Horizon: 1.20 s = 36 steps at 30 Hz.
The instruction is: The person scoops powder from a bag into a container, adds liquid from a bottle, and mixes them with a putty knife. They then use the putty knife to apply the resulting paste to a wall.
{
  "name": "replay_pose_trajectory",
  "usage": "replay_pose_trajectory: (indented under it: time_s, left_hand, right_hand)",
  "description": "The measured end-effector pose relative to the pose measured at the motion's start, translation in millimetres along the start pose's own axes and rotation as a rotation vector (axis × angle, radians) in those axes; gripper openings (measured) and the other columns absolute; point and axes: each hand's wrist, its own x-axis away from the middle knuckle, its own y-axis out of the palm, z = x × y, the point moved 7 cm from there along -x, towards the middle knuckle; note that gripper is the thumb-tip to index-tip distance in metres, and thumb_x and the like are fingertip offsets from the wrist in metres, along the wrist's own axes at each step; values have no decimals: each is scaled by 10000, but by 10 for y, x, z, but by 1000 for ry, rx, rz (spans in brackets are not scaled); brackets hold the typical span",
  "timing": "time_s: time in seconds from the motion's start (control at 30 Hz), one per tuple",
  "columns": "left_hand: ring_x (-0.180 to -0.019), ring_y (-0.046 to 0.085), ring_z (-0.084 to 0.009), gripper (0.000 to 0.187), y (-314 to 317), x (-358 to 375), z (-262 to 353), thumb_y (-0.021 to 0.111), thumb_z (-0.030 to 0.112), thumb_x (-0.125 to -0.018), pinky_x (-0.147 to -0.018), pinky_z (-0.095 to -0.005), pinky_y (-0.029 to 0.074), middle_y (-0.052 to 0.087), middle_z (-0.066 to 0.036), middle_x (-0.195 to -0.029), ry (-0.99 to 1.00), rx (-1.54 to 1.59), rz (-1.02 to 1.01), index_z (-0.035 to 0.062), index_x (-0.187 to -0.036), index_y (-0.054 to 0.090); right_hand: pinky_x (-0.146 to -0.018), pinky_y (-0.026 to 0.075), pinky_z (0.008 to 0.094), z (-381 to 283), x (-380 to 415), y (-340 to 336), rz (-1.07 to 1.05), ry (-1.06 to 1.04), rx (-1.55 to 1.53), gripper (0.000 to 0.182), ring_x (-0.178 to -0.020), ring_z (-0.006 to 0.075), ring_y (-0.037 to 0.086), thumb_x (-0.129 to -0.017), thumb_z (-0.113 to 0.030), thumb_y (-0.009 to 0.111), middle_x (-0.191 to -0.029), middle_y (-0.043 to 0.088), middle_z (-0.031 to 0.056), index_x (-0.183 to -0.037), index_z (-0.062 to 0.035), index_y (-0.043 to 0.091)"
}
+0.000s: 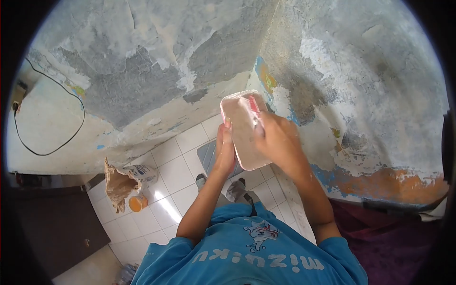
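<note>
My left hand grips the left side of a shallow tray with rounded corners and a pinkish rim, its thumb over the edge. A pale, putty-like layer coats the tray's inside. My right hand is closed around a scraper with a red part, smeared with white paste. The scraper's head lies over the upper right part of the tray. My fingers hide most of its handle, and the right hand is slightly blurred. Both hands are in front of the wall corner.
Patchy walls with peeling paint meet in a corner ahead. On the tiled floor stand a torn paper bag, a white bucket and an orange container. A black cable hangs at left. Dark red cloth lies at right.
</note>
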Motion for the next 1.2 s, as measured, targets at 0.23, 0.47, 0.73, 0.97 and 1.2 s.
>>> replay_pose_trajectory:
  time_s: [0.23, 0.47, 0.73, 0.97, 1.2]
  left_hand:
    - [-1194, 524, -206, 737, 11, 54, -40, 445, 655, -1015, -1061, -370, 437, 531, -138, -1264, 16, 63, 36, -12, -1326, 431]
    - [-1155, 572, -218, 672, -200, 23, 136, 424, 606, -1043, -1000, -387, 503, 554, -147, -1257, 65, 91, -2, 6, -1346, 419]
    - [-1201, 570, -230, 732, -553, 61, 363, 414, 632, -1034, -1037, -385, 490, 548, -158, -1305, 33, 111, -12, -11, -1383, 400]
    - [-1256, 520, -219, 781, -851, 50, 560, 425, 662, -1015, -1070, -387, 454, 514, -146, -1355, 19, 135, -76, -4, -1421, 388]
    - [-1266, 507, -221, 785, -1078, 115, 748, 393, 643, -1034, -1085, -391, 440, 490, -151, -1382, -5, 139, -104, -8, -1471, 349]
  right_hand:
    - [-714, 547, 527, 45, -19, 100, -37, 23, 43, 179, -753, 445, 680, -868, -129, 595, -821, 686, 258, -963, 5, 666]
    - [-718, 547, 518, -207, -62, 252, -55, 1, 15, 168, -784, 437, 686, -873, -122, 594, -845, 695, 247, -956, 4, 667]
    - [-724, 543, 530, -578, -213, 554, -96, 12, 46, 158, -748, 447, 682, -856, -126, 594, -807, 685, 264, -909, 6, 664]
    - [-712, 541, 528, -936, -181, 708, -79, -32, 10, 192, -741, 453, 669, -867, -153, 585, -785, 674, 257, -910, 19, 658]
    - [-695, 539, 521, -1238, -144, 695, -122, 2, 38, 154, -738, 443, 674, -862, -123, 591, -781, 672, 266, -887, 16, 653]
